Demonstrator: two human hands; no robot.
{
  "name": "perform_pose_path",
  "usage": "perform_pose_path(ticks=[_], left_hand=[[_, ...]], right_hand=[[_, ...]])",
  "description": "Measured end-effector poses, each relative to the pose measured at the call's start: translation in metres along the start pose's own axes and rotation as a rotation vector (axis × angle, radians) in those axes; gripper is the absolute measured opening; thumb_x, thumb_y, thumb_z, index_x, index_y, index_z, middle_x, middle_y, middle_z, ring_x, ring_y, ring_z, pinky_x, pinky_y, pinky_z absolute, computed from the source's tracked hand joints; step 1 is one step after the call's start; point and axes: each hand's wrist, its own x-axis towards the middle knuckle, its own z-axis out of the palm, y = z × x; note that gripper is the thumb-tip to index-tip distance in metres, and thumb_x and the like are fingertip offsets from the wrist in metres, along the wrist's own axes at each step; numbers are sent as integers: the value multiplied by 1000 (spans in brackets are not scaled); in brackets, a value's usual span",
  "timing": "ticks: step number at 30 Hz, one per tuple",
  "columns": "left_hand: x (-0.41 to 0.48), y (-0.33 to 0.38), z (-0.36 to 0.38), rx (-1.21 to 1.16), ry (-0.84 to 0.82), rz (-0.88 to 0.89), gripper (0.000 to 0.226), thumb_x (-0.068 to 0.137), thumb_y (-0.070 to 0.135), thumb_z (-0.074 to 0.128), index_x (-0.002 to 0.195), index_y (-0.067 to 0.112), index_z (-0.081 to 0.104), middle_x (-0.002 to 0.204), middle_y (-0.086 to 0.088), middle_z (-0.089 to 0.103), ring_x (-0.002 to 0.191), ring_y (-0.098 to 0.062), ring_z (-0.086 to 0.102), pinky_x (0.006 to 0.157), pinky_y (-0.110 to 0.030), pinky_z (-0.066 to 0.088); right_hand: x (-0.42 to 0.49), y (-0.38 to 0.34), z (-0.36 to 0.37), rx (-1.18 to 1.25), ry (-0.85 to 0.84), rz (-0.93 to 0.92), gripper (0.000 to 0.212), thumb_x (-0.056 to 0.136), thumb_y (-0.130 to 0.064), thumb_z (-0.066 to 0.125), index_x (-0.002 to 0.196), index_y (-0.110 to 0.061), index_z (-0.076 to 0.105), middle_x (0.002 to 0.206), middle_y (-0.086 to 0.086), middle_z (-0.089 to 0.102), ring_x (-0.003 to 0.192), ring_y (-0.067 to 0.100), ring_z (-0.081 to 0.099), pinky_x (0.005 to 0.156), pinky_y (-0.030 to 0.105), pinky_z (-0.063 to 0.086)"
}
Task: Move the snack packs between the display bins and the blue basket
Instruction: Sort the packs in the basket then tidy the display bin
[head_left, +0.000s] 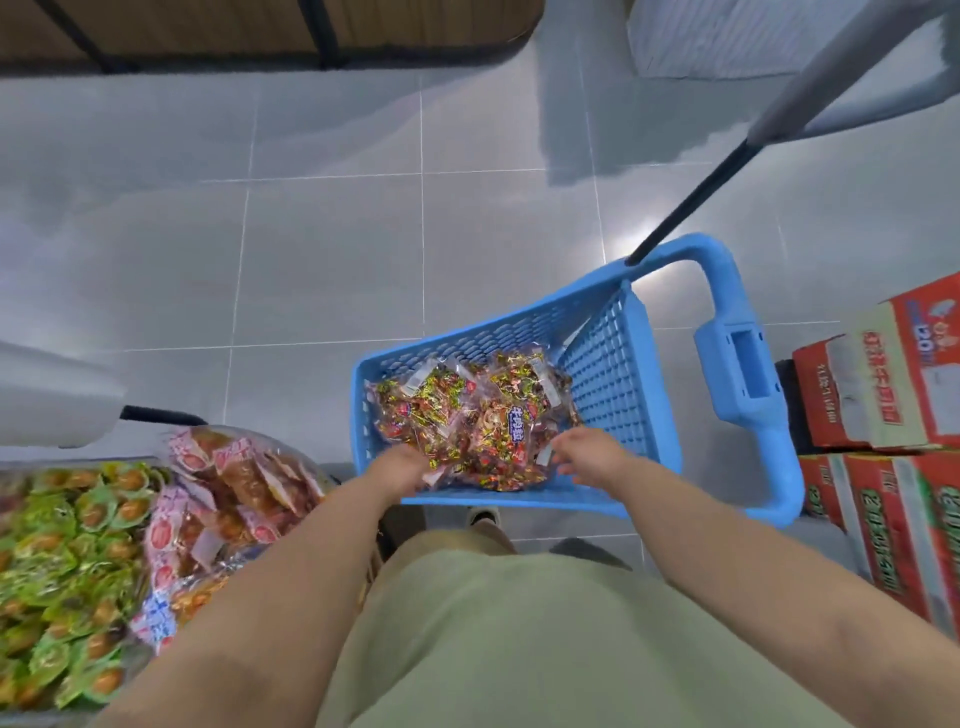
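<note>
basket (613, 364): blue plastic, lattice walls
snack packs (478, 421): glossy, crinkled film
left grip (402, 465): reached into packs, fingers hidden, cannot tell
right grip (587, 454): hung released, fingers spread

Free room, from my feed: the bare grey floor (332, 249) ahead and left of the blue basket (608, 364), plus the basket's open top above its snack packs (467, 421). Obstacles: the raised basket handle (727, 384) on the right and the slanting black pole (691, 202) meeting its far end. Stacked cartons (883, 384) stand close on the right, and heaped packets (72, 551) lie close on the left.
</note>
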Motion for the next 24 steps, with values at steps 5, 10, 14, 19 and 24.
perform_pose_path(ticks=[5, 10, 14, 19, 24], left_hand=[[16, 16, -18, -26, -3, -52, 28, 98, 14, 42, 70, 13, 47, 80, -10, 56, 69, -21, 51, 59, -26, 40], [25, 7, -4, 62, -97, -59, 29, 99, 16, 41, 71, 13, 44, 86, -11, 50, 77, -21, 48, 68, -28, 39], [32, -9, 12, -86, -111, -175, 21, 99, 23, 41, 80, 16, 48, 83, -7, 51, 76, -21, 47, 63, -27, 36], [42, -17, 29, -262, -58, -305, 16, 98, 18, 41, 105, 8, 50, 79, -6, 51, 65, -17, 44, 58, -27, 34], [48, -21, 36, -272, -58, -282, 14, 99, 23, 41, 91, 16, 50, 83, -4, 55, 71, -18, 49, 60, -27, 39]], right_hand=[[24, -10, -11, 12, 9, 55, 35, 93, -10, 52, 125, 0, 55, 104, 9, 57, 91, 17, 52, 61, 20, 43], [56, -4, -4, -61, -6, 135, 36, 93, -12, 50, 126, 2, 54, 122, 19, 59, 99, 26, 57, 87, 36, 48], [78, 5, 13, 43, -46, 245, 38, 97, -19, 49, 129, 2, 51, 113, 21, 62, 111, 37, 57, 101, 46, 42], [114, 11, 36, 147, -84, 331, 65, 86, -33, 67, 137, -3, 39, 121, 12, 54, 111, 25, 52, 99, 39, 43], [137, 13, 53, 305, 25, 333, 81, 74, -39, 77, 137, -4, 40, 131, 12, 52, 116, 29, 52, 103, 43, 42]])
